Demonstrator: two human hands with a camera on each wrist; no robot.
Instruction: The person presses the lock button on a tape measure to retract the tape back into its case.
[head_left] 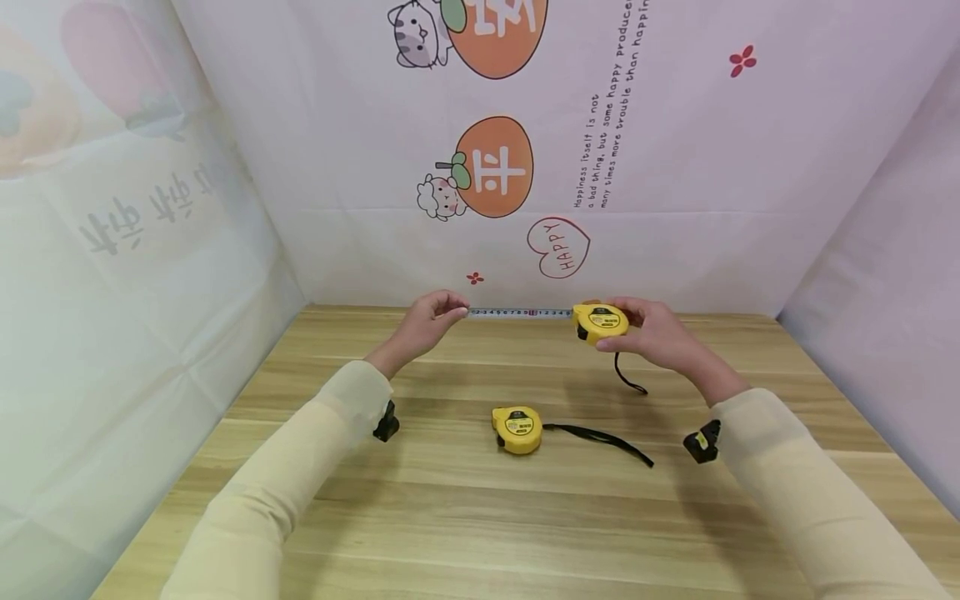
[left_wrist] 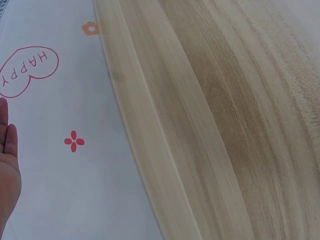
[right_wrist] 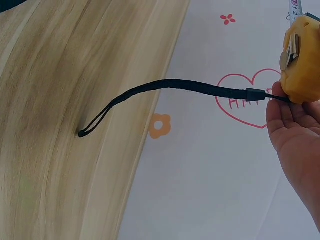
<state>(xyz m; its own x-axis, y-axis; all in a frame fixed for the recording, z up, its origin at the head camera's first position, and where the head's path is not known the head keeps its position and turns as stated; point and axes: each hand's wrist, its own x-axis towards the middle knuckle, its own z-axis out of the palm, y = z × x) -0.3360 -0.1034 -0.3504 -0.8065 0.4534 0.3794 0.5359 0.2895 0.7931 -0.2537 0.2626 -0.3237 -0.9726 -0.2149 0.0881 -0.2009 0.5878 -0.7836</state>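
My right hand [head_left: 651, 332] grips a yellow tape measure [head_left: 600, 322] near the back of the table, its black wrist strap [right_wrist: 170, 86] dangling below. From its case a white blade [head_left: 521, 313] with printed numbers runs straight to the left. The fingertips and thumb of my left hand [head_left: 429, 323] pinch the blade's free end. A second yellow tape measure [head_left: 517, 430] lies on the table between my forearms, its black strap [head_left: 600, 435] stretched to the right. In the left wrist view only part of the left hand [left_wrist: 7, 165] shows at the edge.
The wood-grain table [head_left: 450, 533] meets a white cloth backdrop [head_left: 360, 250] printed with cartoon fruit, lettering and a heart. White cloth [head_left: 97, 333] also walls in the left and right sides. Black wrist mounts [head_left: 702, 442] hang under both cuffs.
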